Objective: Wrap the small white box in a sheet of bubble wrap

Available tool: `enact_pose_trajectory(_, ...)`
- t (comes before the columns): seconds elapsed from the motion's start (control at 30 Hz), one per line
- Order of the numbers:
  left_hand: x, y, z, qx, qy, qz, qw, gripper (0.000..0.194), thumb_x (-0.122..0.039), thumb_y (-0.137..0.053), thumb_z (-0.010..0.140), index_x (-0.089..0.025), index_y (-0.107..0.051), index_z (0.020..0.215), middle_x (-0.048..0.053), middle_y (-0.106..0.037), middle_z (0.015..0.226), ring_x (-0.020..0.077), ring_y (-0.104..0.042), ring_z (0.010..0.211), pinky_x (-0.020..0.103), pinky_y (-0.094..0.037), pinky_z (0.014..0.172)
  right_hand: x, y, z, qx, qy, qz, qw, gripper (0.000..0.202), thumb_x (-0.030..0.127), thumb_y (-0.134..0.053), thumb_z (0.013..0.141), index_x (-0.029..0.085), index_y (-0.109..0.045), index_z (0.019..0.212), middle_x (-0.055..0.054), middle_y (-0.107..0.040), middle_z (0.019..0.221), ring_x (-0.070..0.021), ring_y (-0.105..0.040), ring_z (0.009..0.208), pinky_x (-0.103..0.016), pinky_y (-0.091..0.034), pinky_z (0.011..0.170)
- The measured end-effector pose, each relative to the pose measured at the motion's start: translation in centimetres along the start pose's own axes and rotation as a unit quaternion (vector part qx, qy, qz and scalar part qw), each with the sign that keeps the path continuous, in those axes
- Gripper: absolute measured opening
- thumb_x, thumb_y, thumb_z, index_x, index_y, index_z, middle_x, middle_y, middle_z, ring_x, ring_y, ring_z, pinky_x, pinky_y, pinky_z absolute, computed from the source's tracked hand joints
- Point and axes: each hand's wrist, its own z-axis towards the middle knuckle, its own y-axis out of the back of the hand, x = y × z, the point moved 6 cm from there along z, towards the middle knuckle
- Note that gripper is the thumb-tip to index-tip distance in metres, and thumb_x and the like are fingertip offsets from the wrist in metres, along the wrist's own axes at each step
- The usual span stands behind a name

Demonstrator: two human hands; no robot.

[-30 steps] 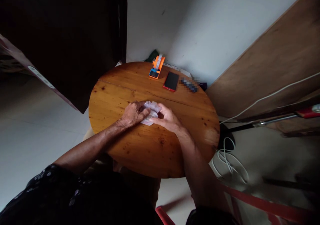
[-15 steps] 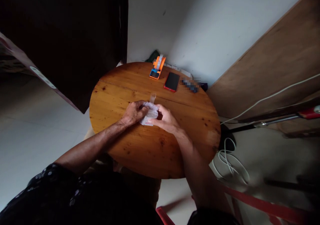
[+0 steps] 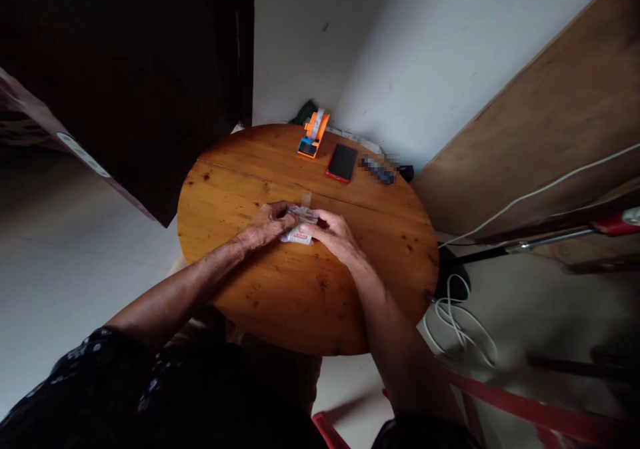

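Note:
A small whitish plastic-wrapped packet [image 3: 300, 233] with a red printed mark is held between both hands above the middle of the round wooden table [image 3: 240, 189]. My left hand [image 3: 270, 224] grips its left side, thumb on top. At the right side, my right hand [image 3: 334, 232] pinches it with the thumb across the top and the fingers behind. Just beyond the packet, a short strip of clear tape [image 3: 306, 199] shows. What lies inside the wrapping cannot be made out.
Near the table's far edge stand an orange tape dispenser [image 3: 314, 134], a phone with a red edge [image 3: 342, 163] and a blurred dark object [image 3: 379, 170]. A wall rises behind. White cable [image 3: 453, 316] coils on the floor at the right.
The packet's near face with the red mark now shows more, and its upper part is folded down. My right thumb has moved further over it. The view has shifted slightly.

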Motion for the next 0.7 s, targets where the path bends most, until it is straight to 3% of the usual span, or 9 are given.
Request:
enact_pose_trajectory(0.23, 0.4, -0.3, 0.3, 0.022, -0.007, -0.053, 0.998, 0.035, -0.035, -0.068, 0.081, -0.014, -0.069, 0.109, 0.01, -0.074, 0.096, 0.0138, -0.065, 0.072, 0.022, -0.05, 0.061, 0.4, -0.2, 0.1, 0.0, 0.037, -0.055, 0.998, 0.036, 0.048, -0.067, 0.083, 0.019, -0.074, 0.104, -0.005, -0.074, 0.088, -0.0191, -0.067, 0.077, -0.032, -0.053, 0.067)
enact_pose_trajectory(0.37, 0.6, -0.1, 0.4, 0.016, 0.01, -0.065, 0.998, 0.035, -0.035, -0.07, 0.079, -0.012, -0.069, 0.105, 0.01, -0.074, 0.095, 0.0129, -0.063, 0.07, 0.022, -0.051, 0.061, 1.2, 0.1, -0.1, -0.063, 0.087, -0.108, 0.988, 0.036, 0.054, -0.067, 0.082, 0.02, -0.075, 0.091, -0.008, -0.071, 0.1, -0.0211, -0.067, 0.086, -0.032, -0.052, 0.068)
enact_pose_trajectory(0.47, 0.5, -0.2, 0.3, 0.025, 0.015, -0.077, 0.997, 0.037, -0.036, -0.072, 0.078, -0.011, -0.069, 0.105, 0.011, -0.074, 0.096, 0.0129, -0.064, 0.071, 0.023, -0.051, 0.063, 1.6, 0.4, -0.4, -0.085, 0.1, -0.092, 0.987, 0.035, 0.053, -0.064, 0.085, 0.02, -0.074, 0.091, -0.008, -0.071, 0.1, -0.0209, -0.068, 0.087, -0.033, -0.053, 0.071)
enact_pose_trajectory(0.6, 0.3, -0.4, 0.1, 0.047, 0.003, -0.066, 0.997, 0.045, -0.041, -0.075, 0.077, -0.011, -0.068, 0.109, 0.011, -0.073, 0.095, 0.0134, -0.064, 0.071, 0.023, -0.049, 0.061, 1.4, 0.4, -0.3, -0.08, 0.059, -0.039, 0.994, 0.034, 0.051, -0.064, 0.086, 0.022, -0.072, 0.103, -0.005, -0.074, 0.094, -0.0198, -0.068, 0.083, -0.033, -0.052, 0.073)
enact_pose_trajectory(0.7, 0.3, -0.6, 0.1, 0.058, -0.008, -0.047, 0.997, 0.048, -0.045, -0.075, 0.077, -0.011, -0.068, 0.11, 0.01, -0.073, 0.093, 0.0134, -0.064, 0.07, 0.023, -0.048, 0.06, 1.4, 0.6, -0.2, -0.116, 0.07, -0.03, 0.99, 0.03, 0.048, -0.065, 0.085, 0.022, -0.071, 0.098, -0.005, -0.074, 0.093, -0.0196, -0.068, 0.083, -0.033, -0.052, 0.074)
